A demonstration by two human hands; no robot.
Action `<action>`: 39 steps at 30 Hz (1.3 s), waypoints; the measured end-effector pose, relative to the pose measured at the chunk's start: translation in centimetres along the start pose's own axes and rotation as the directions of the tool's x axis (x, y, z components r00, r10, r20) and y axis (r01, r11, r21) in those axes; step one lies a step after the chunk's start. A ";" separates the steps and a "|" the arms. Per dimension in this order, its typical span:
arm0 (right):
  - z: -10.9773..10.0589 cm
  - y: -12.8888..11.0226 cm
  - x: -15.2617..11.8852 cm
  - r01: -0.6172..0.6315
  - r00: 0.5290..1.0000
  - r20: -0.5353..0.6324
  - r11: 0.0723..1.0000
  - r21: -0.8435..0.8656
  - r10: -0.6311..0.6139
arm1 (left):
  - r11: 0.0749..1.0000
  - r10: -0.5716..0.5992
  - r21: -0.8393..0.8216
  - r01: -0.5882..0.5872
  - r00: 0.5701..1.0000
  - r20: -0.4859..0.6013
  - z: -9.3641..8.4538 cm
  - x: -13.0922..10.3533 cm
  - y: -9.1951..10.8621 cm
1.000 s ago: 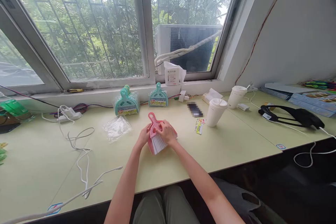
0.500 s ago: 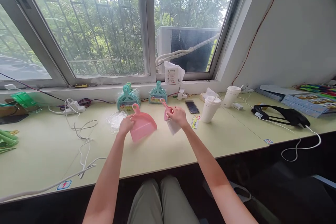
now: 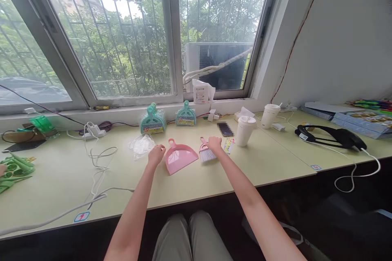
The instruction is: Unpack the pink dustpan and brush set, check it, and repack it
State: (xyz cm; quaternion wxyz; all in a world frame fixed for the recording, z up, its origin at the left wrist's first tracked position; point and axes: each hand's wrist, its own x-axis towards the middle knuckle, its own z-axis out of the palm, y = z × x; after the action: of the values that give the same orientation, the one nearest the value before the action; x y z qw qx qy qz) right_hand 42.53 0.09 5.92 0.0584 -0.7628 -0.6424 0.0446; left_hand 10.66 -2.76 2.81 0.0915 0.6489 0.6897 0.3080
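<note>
Dustpan (image 3: 180, 158), pink, lies flat on the pale green table (image 3: 269, 163), handle pointing to the far side, roughly centre of the scene. Left hand (image 3: 156, 154) sits just beside the dustpan's left edge, fingers loosely curled and holding nothing; whether a fingertip touches the rim cannot be told. Brush (image 3: 206, 153), pink with white bristles, lies on the table just right of the dustpan, bristles toward the near side. Right hand (image 3: 214, 144) rests at the brush's far right edge, against its back; whether the fingers close on it or merely lie there cannot be told.

Clear plastic bag (image 3: 141, 146) lies left of the left hand. Two packs of teal dustpans (image 3: 153, 120) stand on the far side below the window (image 3: 122, 36). Phone (image 3: 225, 129) lies far of the brush. Printed card (image 3: 228, 145) sits just right of the right hand, with a white lidded cup (image 3: 245, 130) beside it and a second cup (image 3: 269, 116) farther right. White cables (image 3: 98, 167) trail across the left of the table. Black headband (image 3: 332, 136) lies at far right.
</note>
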 end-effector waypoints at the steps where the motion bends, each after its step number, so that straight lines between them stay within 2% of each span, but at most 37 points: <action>1: -0.2 0.3 -0.2 0.009 1.000 -0.029 1.000 0.007 -0.008 | 1.000 0.003 -0.017 -0.003 1.000 -0.021 0.0 -0.2 -0.2; 6: -0.4 1.6 -1.3 0.011 0.992 -0.128 0.997 0.079 0.000 | 0.960 0.085 -0.244 -0.135 0.975 -0.206 1.5 -2.0 -0.5; 10: 0.6 3.5 -1.7 -0.026 0.969 -0.243 0.994 0.108 0.052 | 0.906 0.059 -0.370 -0.205 0.927 -0.370 2.6 -3.6 -0.9; 12: 1.8 5.0 -1.8 -0.098 0.951 -0.282 0.987 0.125 0.130 | 0.902 0.038 -0.381 -0.202 0.917 -0.397 2.6 -4.0 -1.1; 15: 4.0 7.6 -2.2 -0.172 0.952 -0.226 0.973 0.155 0.205 | 0.905 0.000 -0.390 -0.169 0.918 -0.398 2.5 -4.2 -1.3; 17: 5.3 9.1 -2.4 -0.141 0.973 -0.152 0.971 0.192 0.171 | 0.905 -0.006 -0.396 -0.157 0.925 -0.380 2.5 -4.2 -1.3; 21: 6.3 11.0 -2.5 0.050 0.998 -0.047 0.952 0.301 -0.038 | 0.902 0.009 -0.401 -0.158 0.938 -0.348 2.8 -4.0 -1.4; 23: 6.1 11.5 -2.2 0.107 0.994 -0.038 0.936 0.336 -0.100 | 0.899 -0.003 -0.411 -0.150 0.937 -0.348 3.0 -3.9 -1.5; 25: 5.6 11.8 -2.1 0.120 0.992 -0.076 0.928 0.353 -0.100 | 0.895 -0.020 -0.422 -0.144 0.933 -0.360 3.1 -3.8 -1.7; 29: 4.7 10.9 -2.2 0.157 0.960 -0.274 0.919 0.362 -0.056 | 0.895 -0.041 -0.427 -0.129 0.929 -0.367 3.2 -3.8 -1.7; 32: 4.1 8.6 -2.5 0.150 0.934 -0.355 0.933 0.327 -0.026 | 0.896 -0.033 -0.425 -0.127 0.936 -0.351 3.2 -3.8 -1.6; 34: 3.8 6.3 -2.4 0.119 0.950 -0.311 0.958 0.263 -0.033 | 0.891 -0.019 -0.432 -0.138 0.940 -0.340 3.3 -3.8 -1.6; 36: 3.7 3.8 -2.3 0.084 0.976 -0.214 0.982 0.169 -0.046 | 0.886 -0.006 -0.439 -0.146 0.945 -0.328 3.4 -3.8 -1.7; 39: 3.7 0.6 -1.9 0.018 0.992 -0.130 0.997 0.069 -0.009 | 0.889 0.002 -0.437 -0.139 0.954 -0.298 3.3 -4.0 -1.5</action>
State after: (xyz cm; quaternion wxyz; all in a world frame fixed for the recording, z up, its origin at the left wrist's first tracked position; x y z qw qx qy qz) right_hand 42.22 -1.74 2.13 0.1269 -0.7571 -0.6406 0.0173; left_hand 11.70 -5.47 -1.70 0.1268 0.5824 0.5804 0.5548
